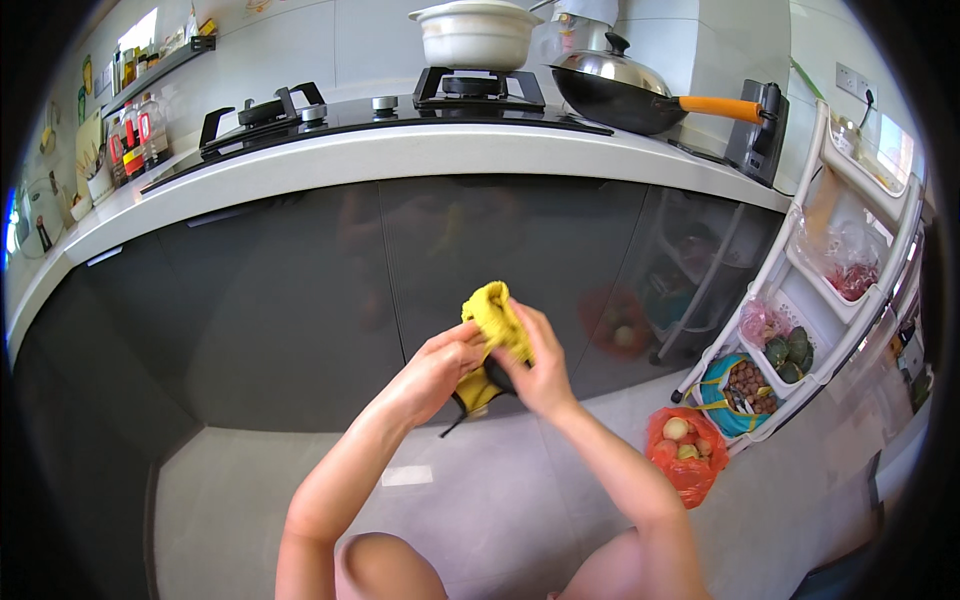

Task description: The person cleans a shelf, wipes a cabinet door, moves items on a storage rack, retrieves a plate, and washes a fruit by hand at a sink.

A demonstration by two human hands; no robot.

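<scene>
Both hands grip a crumpled yellow cloth point(495, 311) with fluffy pile and dark edging, held up in front of the dark cabinet doors point(517, 240). My left hand point(442, 367) pinches it from the left side with bent fingers. On the other side, my right hand point(540, 360) wraps around it and is slightly blurred. A flap of the cloth with a black cord or trim hangs down between the wrists. A dark patch shows under my right fingers; what it is cannot be made out.
Above the cabinets runs a white countertop point(405, 150) with a gas stove, a white pot point(476, 34) and a lidded wok point(622, 82). At right stands a white shelf rack point(802, 300) holding produce. A red plastic bag point(686, 469) of round produce sits on the tiled floor.
</scene>
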